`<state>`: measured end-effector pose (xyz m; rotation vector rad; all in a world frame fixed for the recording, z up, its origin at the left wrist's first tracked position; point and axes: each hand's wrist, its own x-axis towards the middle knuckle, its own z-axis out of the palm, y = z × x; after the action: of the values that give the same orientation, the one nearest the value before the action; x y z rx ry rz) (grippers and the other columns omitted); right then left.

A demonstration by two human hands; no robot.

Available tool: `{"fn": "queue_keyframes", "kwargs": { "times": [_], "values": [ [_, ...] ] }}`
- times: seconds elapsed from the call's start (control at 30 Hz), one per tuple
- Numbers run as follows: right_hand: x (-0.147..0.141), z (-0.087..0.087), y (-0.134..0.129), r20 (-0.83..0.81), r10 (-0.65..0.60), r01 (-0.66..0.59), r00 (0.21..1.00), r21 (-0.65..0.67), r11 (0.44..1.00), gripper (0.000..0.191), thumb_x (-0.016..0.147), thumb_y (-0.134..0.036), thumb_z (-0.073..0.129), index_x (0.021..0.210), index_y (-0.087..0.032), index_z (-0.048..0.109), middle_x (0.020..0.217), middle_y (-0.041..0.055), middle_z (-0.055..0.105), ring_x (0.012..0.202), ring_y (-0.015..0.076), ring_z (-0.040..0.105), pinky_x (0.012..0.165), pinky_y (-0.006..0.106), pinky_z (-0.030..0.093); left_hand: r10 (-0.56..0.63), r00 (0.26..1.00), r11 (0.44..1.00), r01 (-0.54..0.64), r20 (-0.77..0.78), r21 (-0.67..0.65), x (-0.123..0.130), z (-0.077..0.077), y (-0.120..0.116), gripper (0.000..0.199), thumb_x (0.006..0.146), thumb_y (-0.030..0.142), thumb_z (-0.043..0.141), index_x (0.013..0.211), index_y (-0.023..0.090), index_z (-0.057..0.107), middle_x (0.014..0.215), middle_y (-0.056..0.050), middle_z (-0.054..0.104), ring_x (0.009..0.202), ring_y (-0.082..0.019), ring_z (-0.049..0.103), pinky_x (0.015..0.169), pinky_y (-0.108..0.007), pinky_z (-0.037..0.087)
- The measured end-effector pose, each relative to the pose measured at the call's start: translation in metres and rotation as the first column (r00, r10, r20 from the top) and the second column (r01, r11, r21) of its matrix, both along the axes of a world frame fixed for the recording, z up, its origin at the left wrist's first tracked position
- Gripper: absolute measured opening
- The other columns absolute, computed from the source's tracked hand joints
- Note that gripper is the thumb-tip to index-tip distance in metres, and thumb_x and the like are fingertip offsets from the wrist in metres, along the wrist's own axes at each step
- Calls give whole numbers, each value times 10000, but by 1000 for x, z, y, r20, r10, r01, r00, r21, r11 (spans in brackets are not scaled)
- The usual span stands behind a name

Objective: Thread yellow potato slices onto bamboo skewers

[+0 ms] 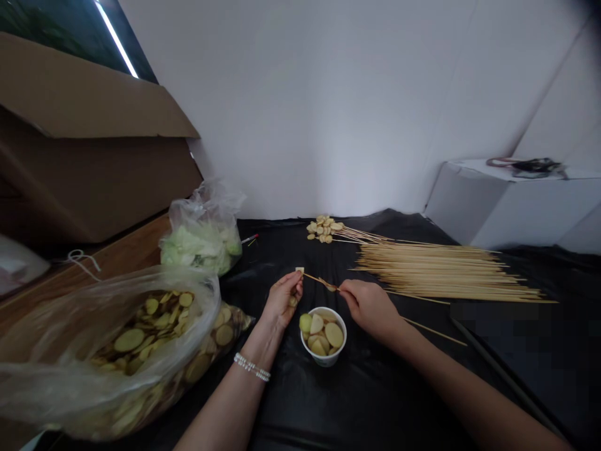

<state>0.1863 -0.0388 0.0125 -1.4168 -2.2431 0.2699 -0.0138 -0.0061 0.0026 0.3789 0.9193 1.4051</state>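
Between the fingertips of my left hand (282, 299) is a small pale potato slice (299, 270); another piece seems tucked in the palm. My right hand (370, 307) is closed around a thin wooden skewer (313, 279), whose tip points left and meets that slice. One slice (331, 288) sits on the skewer close to my right fingers. Just below both hands stands a white paper cup (323, 361) filled with potato slices (333, 335). Beyond my right hand lies a wide row of bare skewers (446, 270).
Skewers with slices (323, 228) lie at the back. A large clear bag of potato slices (129, 340) is at left, with a bag of pale green vegetable (201, 244) behind it. Nearby is a pen (250, 238). A cardboard box (94, 181) and a white box (488, 203) flank the black-covered surface (375, 401).
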Motion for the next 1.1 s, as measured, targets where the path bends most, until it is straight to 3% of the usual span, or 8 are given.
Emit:
{"fn": "queue_keyframes", "kwargs": {
  "times": [0.23,0.47,0.67,0.87,1.1],
  "values": [
    [-1,-4,2,-102,40,-48,994,-86,995,229,896,-215,410,851,-197,635,805,33,681,740,145,617,679,226,397,-21,1000,1000,21,20,-20,0,0,0,78,735,4,644,725,80,625,617,-16,599,475,-23,533,446,-84,443],
    [-2,-5,2,-176,26,-34,984,-39,999,191,864,-189,436,799,-186,616,785,38,666,741,148,610,678,231,396,-46,999,999,46,8,-9,0,2,-2,82,731,2,646,730,81,624,625,-15,593,470,-22,529,451,-86,448],
    [-3,0,2,-334,56,-135,941,-218,967,251,871,-217,414,694,-194,590,558,-20,597,539,121,548,567,217,383,-90,995,996,90,41,-14,-1,4,-2,95,728,12,660,752,95,620,636,-12,592,489,-29,543,460,-93,459],
    [-3,-1,4,-326,57,-108,944,-142,984,227,857,-210,439,713,-189,613,616,-3,623,591,125,560,588,218,379,-21,999,1000,21,31,-2,-2,4,-2,41,777,126,659,797,102,633,684,-38,634,532,-54,583,477,-121,482],
    [-3,-4,2,-238,56,-81,970,-95,992,217,868,-206,442,792,-183,643,741,26,675,677,139,600,636,225,396,18,1000,1000,-18,2,1,-2,1,-1,50,729,56,685,765,80,661,676,-45,655,514,-49,580,490,-122,486]
  ]
}}
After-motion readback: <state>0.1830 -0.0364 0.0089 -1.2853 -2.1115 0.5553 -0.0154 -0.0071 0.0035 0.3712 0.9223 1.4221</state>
